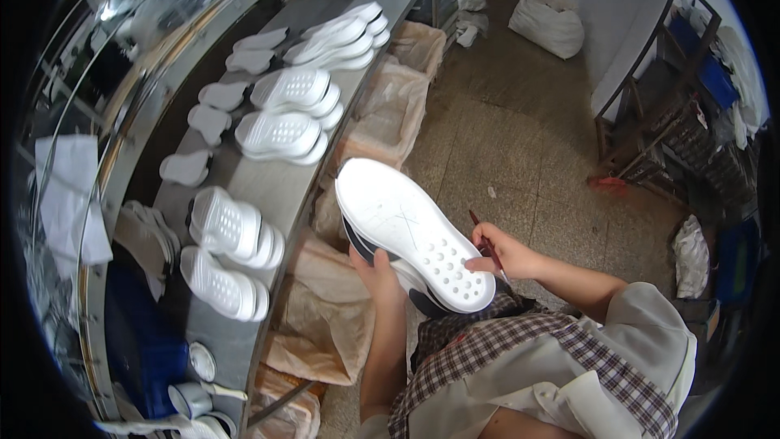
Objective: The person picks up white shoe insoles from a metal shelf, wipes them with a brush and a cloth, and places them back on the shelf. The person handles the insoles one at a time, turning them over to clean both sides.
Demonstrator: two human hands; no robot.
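A large white shoe sole (pixel 390 207) is held up in front of me, its inner face toward me, with thin scratch-like lines in the middle and rows of round dimples at the heel end. Dark and white parts show under its left edge; I cannot tell whether they belong to a second sole. My left hand (pixel 378 272) grips the sole from its left side, thumb along the edge. In my right hand (pixel 504 254) is a slim dark-red pen-like tool (pixel 497 262), gripped beside the heel end. A fingertip reaches the dimples.
Stacked white soles (pixel 280 134) stand along a grey bench (pixel 215 240) at the left. An enamel mug (pixel 188 399) sits near its front end. Lined bins (pixel 321 317) are below. At the right are a dark rack (pixel 650 106) and a white sack (pixel 548 23).
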